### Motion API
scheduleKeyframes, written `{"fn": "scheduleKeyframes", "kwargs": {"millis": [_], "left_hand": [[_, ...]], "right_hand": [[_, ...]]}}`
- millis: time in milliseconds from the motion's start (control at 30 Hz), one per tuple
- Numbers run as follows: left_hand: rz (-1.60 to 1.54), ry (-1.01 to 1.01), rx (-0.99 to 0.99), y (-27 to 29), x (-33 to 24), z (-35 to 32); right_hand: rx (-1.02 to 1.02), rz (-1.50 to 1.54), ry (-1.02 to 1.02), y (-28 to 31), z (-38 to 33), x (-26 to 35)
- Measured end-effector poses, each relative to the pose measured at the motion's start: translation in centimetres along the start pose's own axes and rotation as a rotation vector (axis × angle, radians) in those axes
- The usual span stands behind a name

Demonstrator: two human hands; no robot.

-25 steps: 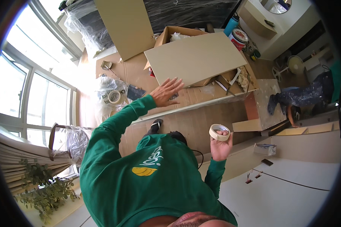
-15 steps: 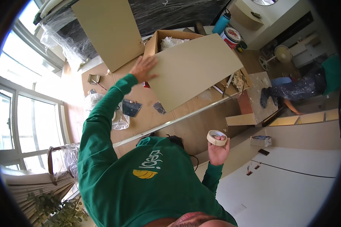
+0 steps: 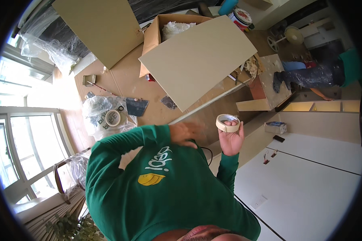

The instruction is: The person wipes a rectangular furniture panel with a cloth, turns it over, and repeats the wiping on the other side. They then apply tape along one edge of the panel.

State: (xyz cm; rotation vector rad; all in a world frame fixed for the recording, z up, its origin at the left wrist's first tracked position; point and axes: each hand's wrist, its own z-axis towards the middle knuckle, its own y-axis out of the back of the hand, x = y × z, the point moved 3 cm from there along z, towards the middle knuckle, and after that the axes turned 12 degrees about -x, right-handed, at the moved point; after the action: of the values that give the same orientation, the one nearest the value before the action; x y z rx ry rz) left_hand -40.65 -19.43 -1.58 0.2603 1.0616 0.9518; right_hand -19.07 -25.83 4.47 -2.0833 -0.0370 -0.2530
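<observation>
My right hand (image 3: 231,141) holds a roll of cream masking tape (image 3: 226,128), with fingertips showing through its ring. My left hand (image 3: 184,134) is in front of my chest, short of the tape; its fingers look stretched out, though motion blurs them, and I see nothing in them. A flat beige panel (image 3: 199,62) lies tilted across an open cardboard box (image 3: 151,40), apart from both hands. On the cardboard-covered worktop (image 3: 120,82), a second tape roll (image 3: 113,118) rests on a crumpled plastic bag (image 3: 93,116).
Another beige panel (image 3: 100,28) stands at the far left. A dark scraper-like plate (image 3: 137,107) lies near the bag. A paint can (image 3: 241,18) and blue bottle (image 3: 228,6) are at the back. To the right, a person (image 3: 313,74) is by open cabinet compartments (image 3: 326,106).
My left hand has left the beige panel and come back toward my chest, nearer the right hand. The right hand still holds the tape. The tape roll on the bag has come into view.
</observation>
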Motion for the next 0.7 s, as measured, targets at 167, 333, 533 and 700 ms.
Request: {"fn": "scheduleKeyframes", "kwargs": {"millis": [167,333,533,700], "left_hand": [[-0.161,0.310,-0.227,1.7,-3.3,2.0],[0.041,0.387,-0.595,7.5,-4.6,4.7],[0.069,0.251,-0.351,9.0,-5.9,8.5],[0.241,-0.014,-0.363,8.7,-6.2,9.7]], "right_hand": [[0.055,-0.161,0.008,-2.9,0.8,0.0],[0.033,-0.248,-0.049,-2.8,1.1,-0.4],[0.079,-0.349,-0.135,-4.3,-0.2,-0.6],[0.136,-0.375,-0.200,-4.4,-1.0,0.7]]}}
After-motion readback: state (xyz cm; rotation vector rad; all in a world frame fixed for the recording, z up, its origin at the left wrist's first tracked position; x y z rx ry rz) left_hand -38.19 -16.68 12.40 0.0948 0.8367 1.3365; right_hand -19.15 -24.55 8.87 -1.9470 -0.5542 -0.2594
